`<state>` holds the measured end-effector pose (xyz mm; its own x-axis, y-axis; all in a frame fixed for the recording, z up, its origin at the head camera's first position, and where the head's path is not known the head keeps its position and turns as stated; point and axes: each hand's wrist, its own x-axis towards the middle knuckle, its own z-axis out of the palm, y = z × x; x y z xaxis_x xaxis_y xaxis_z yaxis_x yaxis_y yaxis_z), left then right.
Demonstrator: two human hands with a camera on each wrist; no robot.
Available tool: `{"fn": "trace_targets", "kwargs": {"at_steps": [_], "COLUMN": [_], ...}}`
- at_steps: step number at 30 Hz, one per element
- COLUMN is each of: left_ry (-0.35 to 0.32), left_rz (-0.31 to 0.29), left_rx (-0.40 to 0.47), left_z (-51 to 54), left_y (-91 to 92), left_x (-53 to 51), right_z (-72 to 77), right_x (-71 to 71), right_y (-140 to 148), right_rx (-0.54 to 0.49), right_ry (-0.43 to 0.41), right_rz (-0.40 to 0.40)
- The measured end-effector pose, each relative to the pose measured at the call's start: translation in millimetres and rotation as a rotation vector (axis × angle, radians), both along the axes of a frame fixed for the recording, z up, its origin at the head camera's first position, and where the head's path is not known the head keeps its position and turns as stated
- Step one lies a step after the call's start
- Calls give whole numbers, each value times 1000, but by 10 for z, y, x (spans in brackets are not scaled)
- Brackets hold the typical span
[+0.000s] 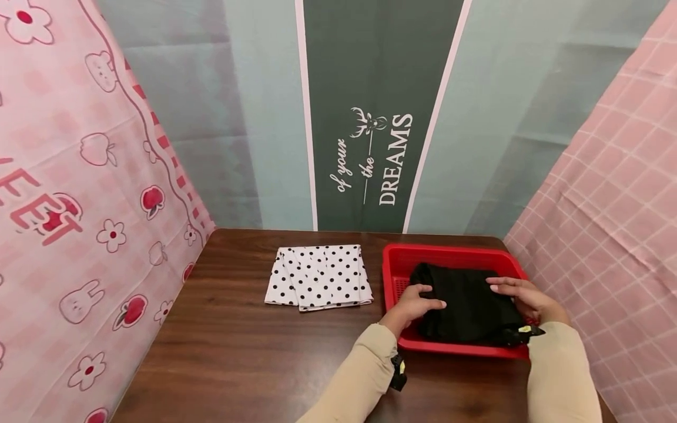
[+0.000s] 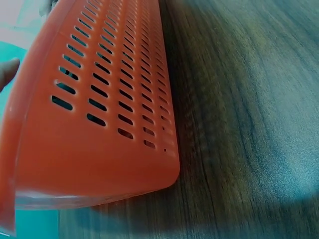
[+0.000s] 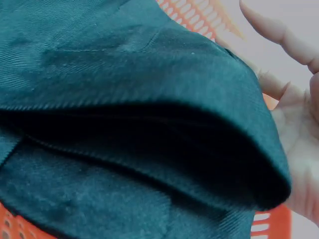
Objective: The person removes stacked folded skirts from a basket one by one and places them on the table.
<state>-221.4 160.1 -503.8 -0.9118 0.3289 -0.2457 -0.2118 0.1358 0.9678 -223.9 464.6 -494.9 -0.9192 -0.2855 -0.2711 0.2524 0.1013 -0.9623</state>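
Observation:
A folded black garment [image 1: 471, 302] lies inside a red plastic basket [image 1: 449, 351] at the right of the table. My left hand [image 1: 410, 306] rests at the garment's left edge, thumb and finger spread apart. Against the right side is my right hand [image 1: 530, 298], its fingers reaching over the edge. In the right wrist view, the cloth [image 3: 149, 74] shows stacked folds with a gap between layers, and the right hand [image 3: 299, 114] lies beside it with fingers extended. The left wrist view shows mainly the basket's slotted outer wall [image 2: 99, 164], with one fingertip at the left edge.
A folded white cloth with black dots [image 1: 322, 279] lies left of the basket on the brown wooden table [image 1: 254, 358]. Printed fabric hangs behind the table [image 1: 275, 147] and along both sides, with the pink grid cloth [image 1: 608, 205] close to the basket's right.

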Motion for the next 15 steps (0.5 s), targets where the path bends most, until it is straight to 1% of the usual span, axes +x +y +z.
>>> {"fn": "trace_targets", "kwargs": {"at_steps": [2, 4, 7, 9, 11, 15], "left_ry": [35, 57, 72, 74, 83, 95], "left_rz": [41, 79, 119, 126, 126, 103], "left_rx": [-8, -11, 11, 21, 26, 44], "left_z": [-11, -10, 13, 46, 85, 158], "left_y": [-24, -46, -56, -54, -56, -87], "left_x": [-3, 2, 12, 13, 7, -28], "right_z": [24, 47, 88, 124, 167, 257], "right_x": [-9, -4, 29, 57, 81, 121], "right_y": [-44, -78, -116, -135, -164, -222], "right_rx": [33, 61, 46, 50, 42, 32], "right_ry": [51, 75, 68, 62, 75, 130], "right_rz": [-6, -22, -51, -75, -88, -141]}}
